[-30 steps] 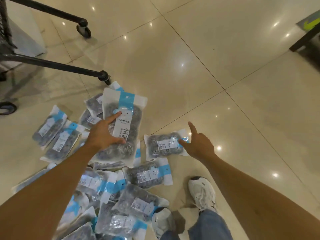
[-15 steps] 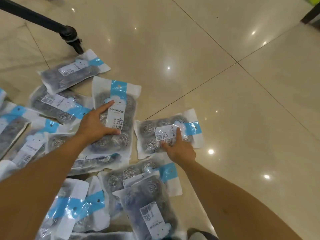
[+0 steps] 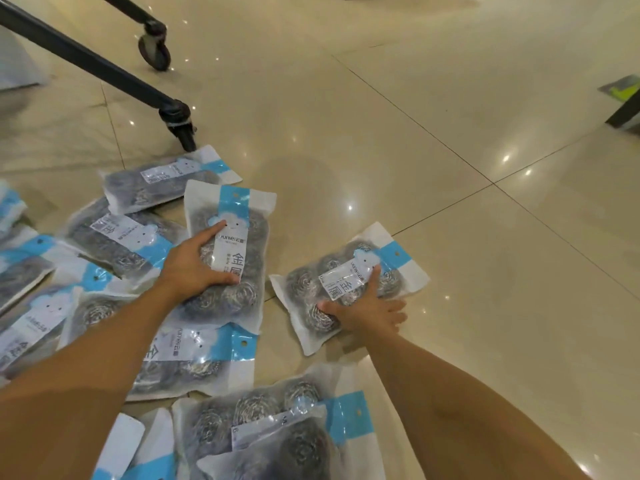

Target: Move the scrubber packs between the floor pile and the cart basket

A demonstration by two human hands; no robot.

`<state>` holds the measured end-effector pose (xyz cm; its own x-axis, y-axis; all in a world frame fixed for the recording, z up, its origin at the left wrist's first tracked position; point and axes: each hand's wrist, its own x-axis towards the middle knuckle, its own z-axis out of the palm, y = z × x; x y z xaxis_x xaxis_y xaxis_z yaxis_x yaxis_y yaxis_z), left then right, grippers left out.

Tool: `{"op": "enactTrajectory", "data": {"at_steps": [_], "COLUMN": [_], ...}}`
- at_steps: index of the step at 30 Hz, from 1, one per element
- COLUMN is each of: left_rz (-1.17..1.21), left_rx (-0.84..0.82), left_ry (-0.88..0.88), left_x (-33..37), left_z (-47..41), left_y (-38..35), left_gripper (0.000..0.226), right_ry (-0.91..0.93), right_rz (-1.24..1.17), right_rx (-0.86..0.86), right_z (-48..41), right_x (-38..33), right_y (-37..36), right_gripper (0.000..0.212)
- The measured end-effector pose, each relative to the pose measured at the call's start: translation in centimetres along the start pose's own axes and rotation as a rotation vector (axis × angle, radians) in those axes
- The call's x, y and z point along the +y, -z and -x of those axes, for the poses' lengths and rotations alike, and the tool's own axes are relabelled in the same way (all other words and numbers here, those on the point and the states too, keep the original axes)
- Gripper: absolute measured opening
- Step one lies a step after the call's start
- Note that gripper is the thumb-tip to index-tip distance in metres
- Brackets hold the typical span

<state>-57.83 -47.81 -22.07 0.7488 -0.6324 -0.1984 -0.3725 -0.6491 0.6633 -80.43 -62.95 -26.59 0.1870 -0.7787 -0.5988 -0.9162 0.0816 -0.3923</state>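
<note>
Plastic scourer packs: left hand (image 3: 194, 268) grips one (image 3: 228, 258); right hand (image 3: 367, 313) apparently grips another (image 3: 346, 282).

The pack under the left hand (image 3: 194, 268) carries a white label (image 3: 231, 256) reading "yunlei" with the large characters "金属" below it. To its right, the pack under the right hand (image 3: 367, 315) has a tilted label (image 3: 341, 280) with the same "yunlei" and "金属". Below the first pack, another pack (image 3: 194, 358) shows "yunlei" and "金". Nearest the camera, a label (image 3: 258, 432) shows a "6"; smaller print is unreadable.
</note>
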Motion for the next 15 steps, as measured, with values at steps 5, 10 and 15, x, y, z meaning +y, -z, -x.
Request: {"op": "enactTrajectory", "data": {"at_steps": [5, 10, 15], "left_rz": [-0.060, -0.060, 0.022], "left_rx": [-0.068, -0.079, -0.081], "left_ry": [0.034, 0.024, 0.055], "left_x": [0.2, 0.3, 0.5], "left_z": [0.6, 0.0, -0.3], "left_y": [-0.7, -1.9, -1.6], "left_gripper": [0.106, 0.104, 0.103], "right_ry": [0.063, 0.149, 0.257], "right_rz": [-0.068, -0.417, -0.459], "right_rx": [-0.025, -0.113, -0.188], "right_z": [0.0, -0.9, -1.8], "right_x": [-1.6, -2.5, -3.0], "right_y": [0.2, -0.9, 1.0], "right_gripper": [0.119, 0.111, 0.107]}}
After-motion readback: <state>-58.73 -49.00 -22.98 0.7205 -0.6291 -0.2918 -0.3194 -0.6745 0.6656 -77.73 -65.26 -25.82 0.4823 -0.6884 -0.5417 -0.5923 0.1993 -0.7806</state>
